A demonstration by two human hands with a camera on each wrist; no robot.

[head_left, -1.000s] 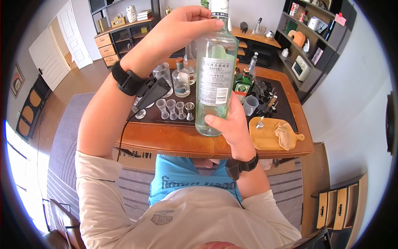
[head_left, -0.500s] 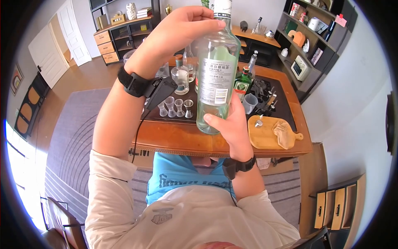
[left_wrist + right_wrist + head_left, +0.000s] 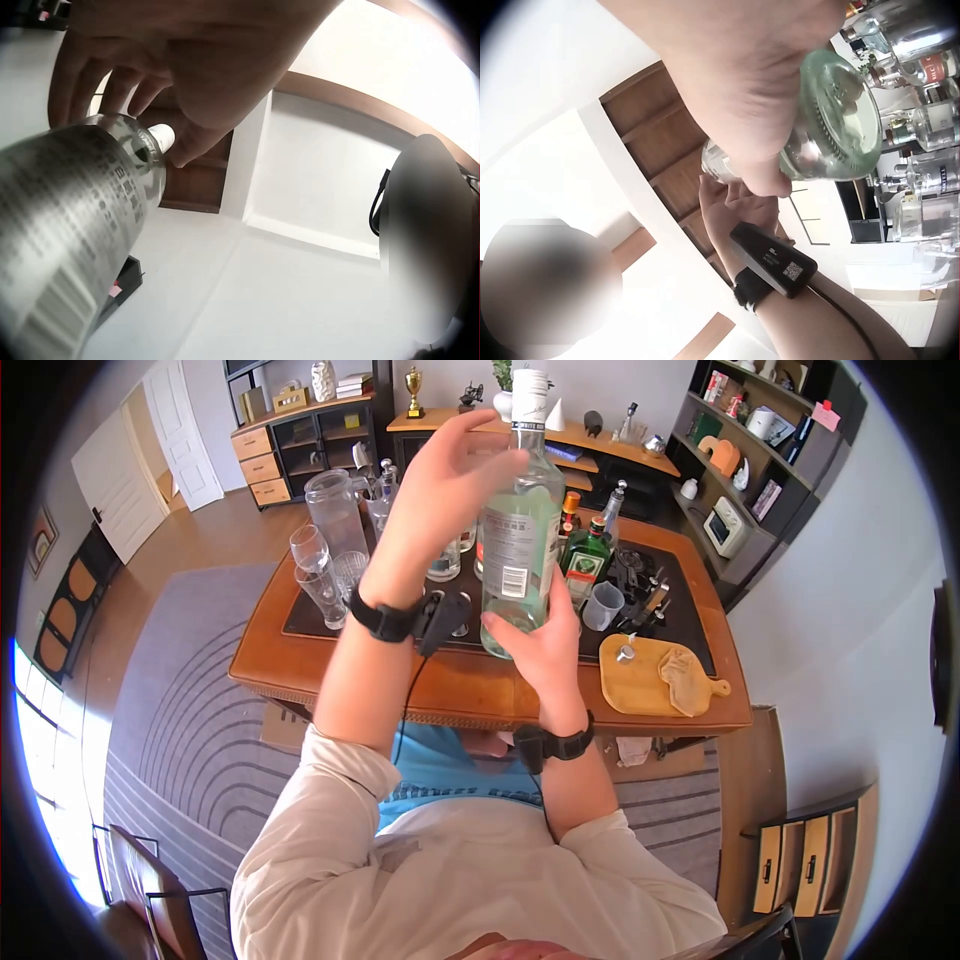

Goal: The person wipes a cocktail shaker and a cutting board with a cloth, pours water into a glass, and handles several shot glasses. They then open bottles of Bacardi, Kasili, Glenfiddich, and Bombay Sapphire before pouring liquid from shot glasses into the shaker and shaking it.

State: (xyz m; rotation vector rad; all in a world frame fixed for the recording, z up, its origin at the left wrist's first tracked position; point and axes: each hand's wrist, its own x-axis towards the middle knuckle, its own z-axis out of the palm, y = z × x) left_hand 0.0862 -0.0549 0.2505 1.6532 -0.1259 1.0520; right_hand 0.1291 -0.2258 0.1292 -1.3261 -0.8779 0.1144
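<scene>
A tall clear glass rum bottle (image 3: 514, 550) with a white cap and a printed back label stands upright in the air above the table's near side. My right hand (image 3: 545, 645) grips it low down, the thumb across the front near the base. In the right wrist view the bottle's greenish base (image 3: 844, 127) tilts toward the camera. My left hand (image 3: 445, 495) is beside the bottle's shoulder, below the cap, with fingers loosely spread and blurred. The left wrist view shows the left thumb (image 3: 191, 146) near the neck and the other fingers partly behind the bottle.
On the leather-topped table (image 3: 290, 670) stand a glass pitcher (image 3: 335, 510), drinking glasses (image 3: 320, 585), a green liqueur bottle (image 3: 585, 560) and a plastic measuring cup (image 3: 603, 605). A wooden board (image 3: 640, 695) with a cloth (image 3: 684, 675) lies at the right.
My left hand has come down from the bottle's neck to its shoulder and its fingers have loosened, uncovering the cap. The bottle sits slightly lower in view, still in my right hand.
</scene>
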